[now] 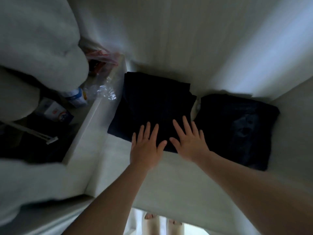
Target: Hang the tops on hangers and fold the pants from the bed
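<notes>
A folded pair of dark pants [152, 102] lies on a white shelf [169, 180] inside a closet. My left hand [145, 146] and my right hand [189, 139] both rest flat on its near edge, fingers straight and spread. A second folded dark garment [240, 129] lies right beside it on the same shelf, almost touching it.
A white divider wall [94, 119] bounds the shelf on the left. Beyond it are a bulky white bundle [37, 53], clear plastic wrap [101, 90], small boxes [76, 97] and dark items. White walls close the back and right. My feet [162, 221] show below the shelf edge.
</notes>
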### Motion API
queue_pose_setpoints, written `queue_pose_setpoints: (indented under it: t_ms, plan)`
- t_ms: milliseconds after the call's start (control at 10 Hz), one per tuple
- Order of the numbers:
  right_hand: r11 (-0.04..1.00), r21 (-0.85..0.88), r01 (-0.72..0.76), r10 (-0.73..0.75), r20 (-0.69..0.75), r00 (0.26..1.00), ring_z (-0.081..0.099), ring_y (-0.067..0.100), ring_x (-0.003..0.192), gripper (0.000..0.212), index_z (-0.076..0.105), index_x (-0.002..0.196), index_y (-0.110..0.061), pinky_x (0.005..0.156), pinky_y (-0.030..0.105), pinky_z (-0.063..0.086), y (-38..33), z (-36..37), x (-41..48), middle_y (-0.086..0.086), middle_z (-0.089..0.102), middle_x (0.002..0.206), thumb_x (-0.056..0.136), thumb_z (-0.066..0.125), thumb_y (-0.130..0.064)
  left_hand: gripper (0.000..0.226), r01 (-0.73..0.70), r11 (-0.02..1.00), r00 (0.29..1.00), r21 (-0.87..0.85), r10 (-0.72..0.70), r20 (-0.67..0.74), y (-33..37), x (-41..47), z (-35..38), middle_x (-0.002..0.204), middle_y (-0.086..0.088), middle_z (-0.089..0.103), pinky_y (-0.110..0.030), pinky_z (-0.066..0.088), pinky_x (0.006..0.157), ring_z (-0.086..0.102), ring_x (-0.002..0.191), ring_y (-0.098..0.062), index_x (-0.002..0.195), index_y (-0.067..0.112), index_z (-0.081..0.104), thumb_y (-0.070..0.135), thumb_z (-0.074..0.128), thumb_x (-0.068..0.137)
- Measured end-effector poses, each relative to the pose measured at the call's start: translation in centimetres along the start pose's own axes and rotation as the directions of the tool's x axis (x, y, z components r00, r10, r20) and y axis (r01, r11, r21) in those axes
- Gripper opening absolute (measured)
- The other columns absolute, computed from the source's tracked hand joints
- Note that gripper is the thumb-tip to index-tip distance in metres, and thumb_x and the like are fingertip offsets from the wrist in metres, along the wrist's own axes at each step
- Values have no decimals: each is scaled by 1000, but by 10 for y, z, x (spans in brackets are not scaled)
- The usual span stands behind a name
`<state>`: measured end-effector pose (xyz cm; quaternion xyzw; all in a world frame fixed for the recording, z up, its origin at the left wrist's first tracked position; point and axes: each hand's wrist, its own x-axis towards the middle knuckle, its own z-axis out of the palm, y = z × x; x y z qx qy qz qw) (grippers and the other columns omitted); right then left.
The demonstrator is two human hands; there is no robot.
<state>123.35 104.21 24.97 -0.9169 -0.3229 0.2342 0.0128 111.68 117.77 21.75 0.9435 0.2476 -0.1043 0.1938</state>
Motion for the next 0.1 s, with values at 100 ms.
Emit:
queue_pose_setpoints:
  t_ms: [100]
  plan:
    - [998,-55,-19,20,13,1000,-10,29,154,69,-14,156,-43,123,56,4,-1,10,-46,-8,-19,166,100,20,-65,68,23,999,997,-34,-20,74,-4,-37,7,168,6,-15,-52,-1,124,-16,154,-18,159,37,-8,64,15,101]
